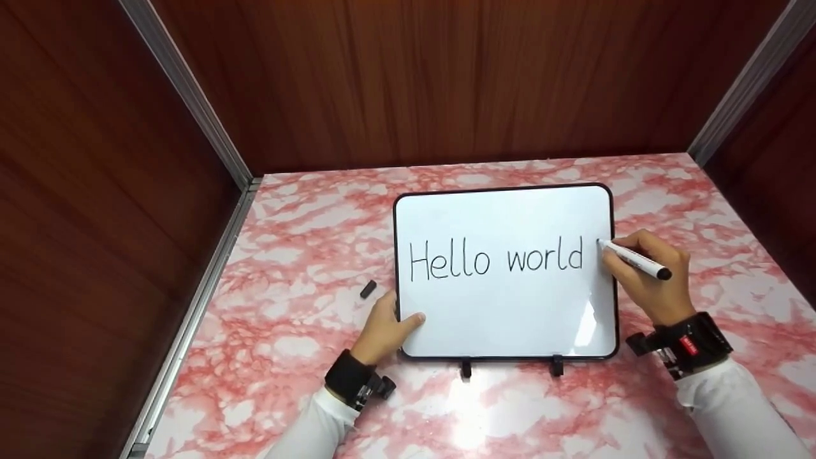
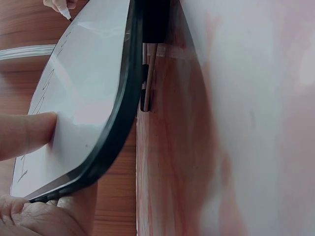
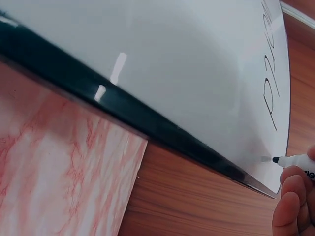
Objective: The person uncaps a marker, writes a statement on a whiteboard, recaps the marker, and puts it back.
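A small whiteboard with a black frame stands tilted back on the table, bearing the handwritten words "Hello world" in black. My left hand grips its lower left edge, thumb on the white face and the other fingers behind. In the left wrist view the thumb lies on the board near the frame. My right hand pinches a white marker with a black end. Its black tip is at the board's right side, just past the "d"; whether it touches the surface I cannot tell. The right wrist view shows the marker tip close to the board.
Left of the board lies a black marker cap on the red-and-white marbled table. Two black stand feet poke out under the board's lower edge. Brown wood-grain panels enclose the table at the back and sides.
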Available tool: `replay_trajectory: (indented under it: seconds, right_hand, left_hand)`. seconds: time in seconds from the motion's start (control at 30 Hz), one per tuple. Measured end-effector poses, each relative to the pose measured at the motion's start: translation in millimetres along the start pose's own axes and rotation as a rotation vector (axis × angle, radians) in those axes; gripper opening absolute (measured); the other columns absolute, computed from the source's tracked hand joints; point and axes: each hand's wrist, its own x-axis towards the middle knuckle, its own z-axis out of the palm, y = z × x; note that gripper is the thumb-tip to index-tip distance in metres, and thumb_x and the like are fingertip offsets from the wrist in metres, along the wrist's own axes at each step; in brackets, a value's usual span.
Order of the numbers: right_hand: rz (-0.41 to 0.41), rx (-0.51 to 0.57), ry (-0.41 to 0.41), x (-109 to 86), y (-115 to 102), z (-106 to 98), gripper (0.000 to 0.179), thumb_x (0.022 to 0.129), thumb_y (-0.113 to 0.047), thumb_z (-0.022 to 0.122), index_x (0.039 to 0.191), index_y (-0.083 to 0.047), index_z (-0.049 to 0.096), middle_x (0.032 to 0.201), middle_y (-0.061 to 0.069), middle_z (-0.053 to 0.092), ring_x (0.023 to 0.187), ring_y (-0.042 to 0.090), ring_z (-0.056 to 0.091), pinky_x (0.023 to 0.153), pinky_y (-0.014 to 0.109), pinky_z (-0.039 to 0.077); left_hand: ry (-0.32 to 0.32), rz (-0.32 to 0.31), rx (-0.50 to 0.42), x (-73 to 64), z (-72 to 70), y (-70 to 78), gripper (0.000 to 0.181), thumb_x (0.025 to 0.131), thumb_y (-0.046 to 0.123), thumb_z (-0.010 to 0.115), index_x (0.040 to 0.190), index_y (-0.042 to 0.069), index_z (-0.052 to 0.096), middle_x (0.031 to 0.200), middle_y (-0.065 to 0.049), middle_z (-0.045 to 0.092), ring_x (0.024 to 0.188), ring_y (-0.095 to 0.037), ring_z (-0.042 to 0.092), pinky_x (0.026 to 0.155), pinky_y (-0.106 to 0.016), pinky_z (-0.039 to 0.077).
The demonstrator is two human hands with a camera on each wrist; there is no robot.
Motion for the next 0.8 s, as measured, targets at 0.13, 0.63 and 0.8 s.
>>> replay_trajectory:
  seconds: [0.13,0.63,0.8]
  right_hand:
    - [-0.010,-0.021,0.002,-0.9,0.4,0.4,0.013,0.068,0.012,0.075,0.075,0.004,0.067,0.064,0.010,0.065,0.053,0.003,0.053,0.052,0.010,0.040]
    - [-0.037,-0.031,-0.027,-9.6,-0.9,-1.4,0.014,0.067,0.013,0.075,0.074,0.002,0.068,0.062,0.007,0.065,0.049,0.003,0.052,0.050,0.009,0.039]
    - [-0.027,-0.047,-0.034,-13.6,-5.1,-2.0,0.015,0.066,0.013,0.074,0.073,0.002,0.067,0.061,0.006,0.065,0.047,0.003,0.051,0.049,0.009,0.039]
  left_hand:
    - [0.000,0.009,-0.009,0.1,0.5,-0.2,0.041,0.082,0.005,0.072,0.120,-0.002,0.058,0.112,-0.013,0.066,0.103,-0.023,0.061,0.091,-0.039,0.049]
    - [0.000,-0.006,-0.005,0.0,0.7,-1.2,0.041,0.081,0.005,0.071,0.120,0.001,0.058,0.114,-0.012,0.066,0.104,-0.022,0.061,0.091,-0.037,0.049]
    - [0.000,-0.011,-0.004,-0.6,0.6,0.1,0.041,0.082,0.005,0.071,0.120,0.000,0.058,0.115,-0.013,0.065,0.105,-0.023,0.061,0.092,-0.039,0.048]
